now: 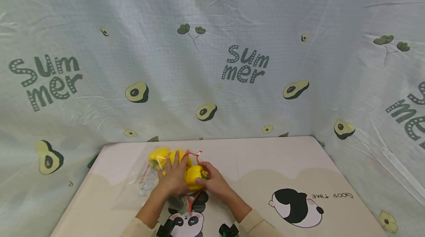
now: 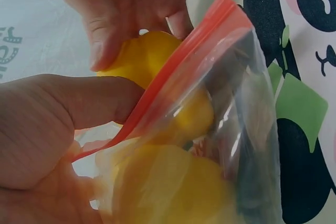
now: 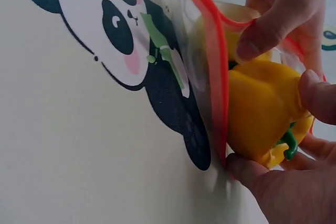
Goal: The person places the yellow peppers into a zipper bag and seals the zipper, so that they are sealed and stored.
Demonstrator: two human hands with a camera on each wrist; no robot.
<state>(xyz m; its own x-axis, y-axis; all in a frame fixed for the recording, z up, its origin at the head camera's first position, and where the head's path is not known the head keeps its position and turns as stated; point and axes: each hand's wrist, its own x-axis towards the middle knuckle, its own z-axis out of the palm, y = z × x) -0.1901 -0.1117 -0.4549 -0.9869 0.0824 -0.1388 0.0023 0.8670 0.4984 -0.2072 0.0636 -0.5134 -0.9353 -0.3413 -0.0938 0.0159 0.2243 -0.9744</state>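
A clear zip bag (image 1: 146, 181) with a red zip edge (image 3: 217, 72) lies toward the table's left side, its mouth spread apart. Yellow bell peppers (image 1: 159, 156) show through the plastic. My left hand (image 1: 174, 180) holds the bag at its mouth; its thumb (image 2: 100, 98) is hooked over the red edge while its fingers lie along the plastic. In my right hand (image 1: 216, 184) is another yellow bell pepper (image 3: 265, 111), gripped between thumb and fingers, its green stem facing that hand. The pepper's far end is inside the bag mouth.
The pale tabletop (image 1: 259, 207) carries a printed panda (image 1: 187, 222) near the front and a printed dog (image 1: 295, 207) on the right. A curtain (image 1: 166, 63) with avocado prints hangs behind the table and along its sides.
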